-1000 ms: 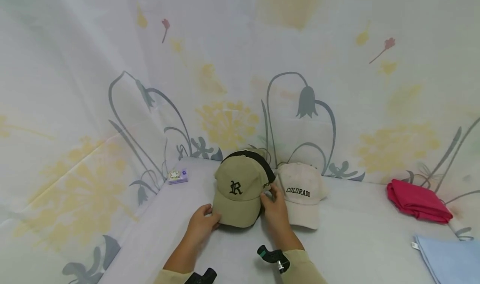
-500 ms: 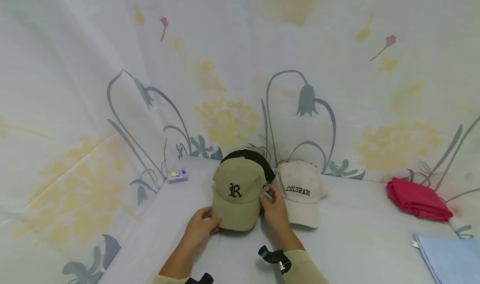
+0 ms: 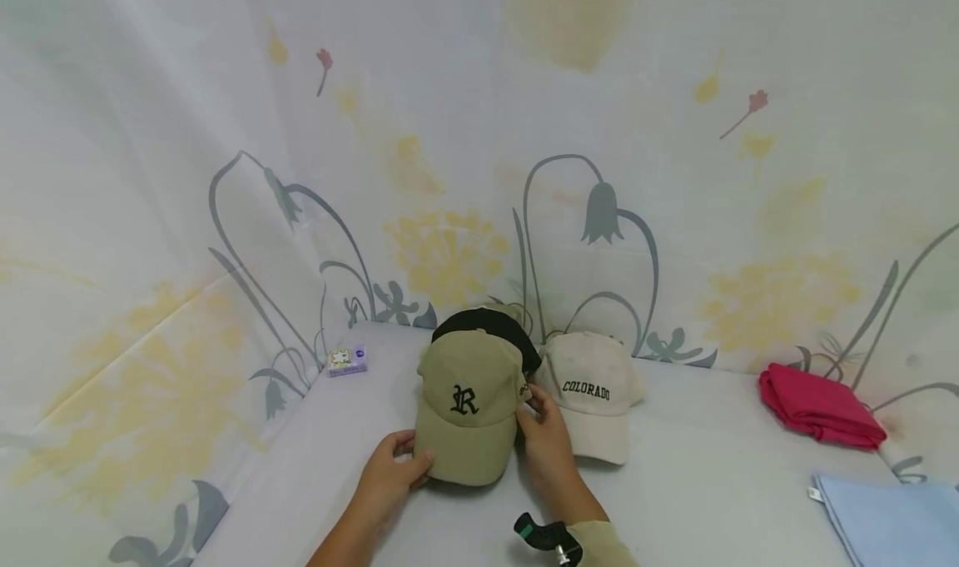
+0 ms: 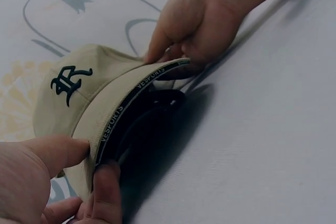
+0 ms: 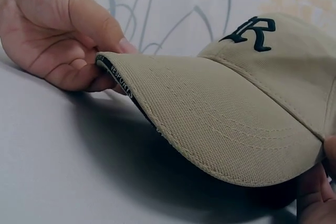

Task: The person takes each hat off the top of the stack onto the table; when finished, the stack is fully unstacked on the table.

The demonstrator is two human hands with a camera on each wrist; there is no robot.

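Observation:
A khaki baseball cap [image 3: 468, 421] with a dark letter R on its front is held between both hands, brim facing me. My left hand [image 3: 388, 477] pinches the brim's left edge; the left wrist view shows its thumb on top and fingers [image 4: 106, 192] underneath. At the cap's right side, where brim meets crown, my right hand [image 3: 550, 446] grips it between thumb and fingers. The brim is off the surface, with a shadow below. Directly behind is a black cap [image 3: 489, 321], mostly hidden. A cream cap [image 3: 588, 375] lettered COLORADO sits just right of it.
On the white surface [image 3: 689, 484], a small purple packet [image 3: 347, 360] lies at back left. Farther right are a folded red cloth [image 3: 820, 405] and a light blue cloth [image 3: 891, 513]. A flower-printed curtain [image 3: 449, 134] rises behind the caps.
Both hands have drawn the khaki cap slightly toward me, so more of the black cap behind it shows. The grip stays the same. The head view has shifted a little.

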